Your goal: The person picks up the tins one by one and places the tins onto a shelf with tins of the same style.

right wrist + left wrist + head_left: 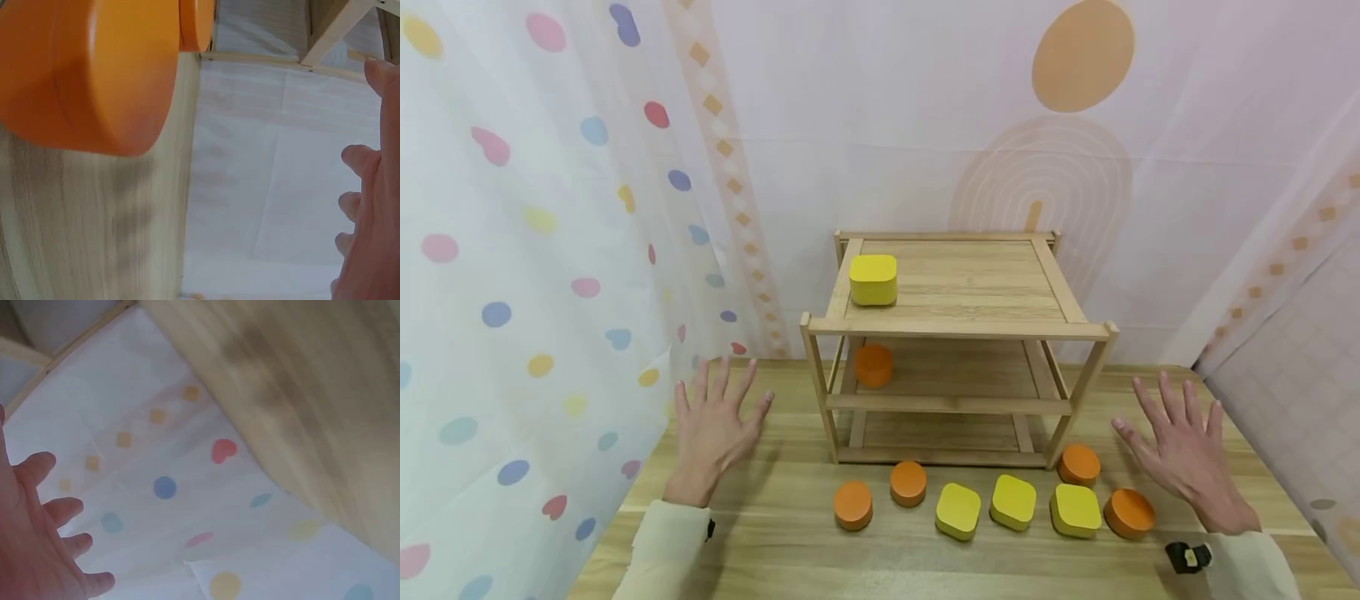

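Note:
My left hand (713,433) is spread with straight fingers over the table, left of a wooden shelf rack (958,329), and holds nothing. On the rack's other side my right hand (1183,450) is spread the same way, also holding nothing. Nearest to it are an orange round block (1130,513) and another orange round block (1079,465). In the right wrist view, a large orange round block (94,75) fills the upper left, apart from the fingers. A yellow rounded-square block (873,281) stands on the rack's top board, and an orange round block (874,367) sits on the middle level.
Before the rack, the wooden table (775,558) carries several more blocks: an orange one (853,506), another orange one (908,484), and yellow ones such as the left yellow block (958,511). Patterned curtains (887,125) close in the back and sides.

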{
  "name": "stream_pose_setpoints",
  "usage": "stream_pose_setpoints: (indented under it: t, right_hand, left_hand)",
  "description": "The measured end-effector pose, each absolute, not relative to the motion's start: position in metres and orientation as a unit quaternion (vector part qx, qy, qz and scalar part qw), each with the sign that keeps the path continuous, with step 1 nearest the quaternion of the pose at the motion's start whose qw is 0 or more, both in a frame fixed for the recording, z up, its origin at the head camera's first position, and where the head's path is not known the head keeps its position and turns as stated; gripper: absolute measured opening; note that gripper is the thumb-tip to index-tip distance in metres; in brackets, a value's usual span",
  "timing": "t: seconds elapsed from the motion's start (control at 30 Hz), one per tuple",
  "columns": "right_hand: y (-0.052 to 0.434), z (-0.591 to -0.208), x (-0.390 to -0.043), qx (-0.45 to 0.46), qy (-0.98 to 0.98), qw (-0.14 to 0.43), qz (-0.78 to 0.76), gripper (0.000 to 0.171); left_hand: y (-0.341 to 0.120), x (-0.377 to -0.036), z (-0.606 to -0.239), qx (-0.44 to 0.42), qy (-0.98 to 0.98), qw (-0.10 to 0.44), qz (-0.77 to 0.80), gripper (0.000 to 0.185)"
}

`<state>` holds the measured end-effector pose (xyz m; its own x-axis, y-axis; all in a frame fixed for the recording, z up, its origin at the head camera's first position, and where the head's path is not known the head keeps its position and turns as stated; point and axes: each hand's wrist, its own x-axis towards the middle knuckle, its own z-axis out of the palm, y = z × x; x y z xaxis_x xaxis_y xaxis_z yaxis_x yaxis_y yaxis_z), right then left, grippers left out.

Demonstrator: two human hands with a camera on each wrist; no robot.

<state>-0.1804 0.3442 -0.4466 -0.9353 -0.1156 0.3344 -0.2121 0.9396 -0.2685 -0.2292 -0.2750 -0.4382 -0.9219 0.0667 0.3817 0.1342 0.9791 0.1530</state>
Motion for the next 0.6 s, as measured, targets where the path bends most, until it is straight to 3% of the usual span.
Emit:
stream_pose_setpoints:
  t: [0.13, 0.43, 0.6]
  right_hand:
    - [0.343, -0.447, -0.179, 0.095, -0.970, 0.145, 0.169, 0.073]
    - [0.326, -0.437, -0.167, 0.149, -0.934, 0.141, 0.291, 0.070]
    - [0.314, -0.438, -0.151, 0.165, -0.922, 0.124, 0.328, 0.069]
  left_hand:
    - [-0.272, -0.228, -0.424, -0.058, -0.965, 0.219, -0.132, 0.065]
    - [-0.250, -0.229, -0.383, -0.146, -0.888, 0.354, -0.256, 0.057]
    - [-0.233, -0.228, -0.362, -0.189, -0.856, 0.340, -0.340, 0.056]
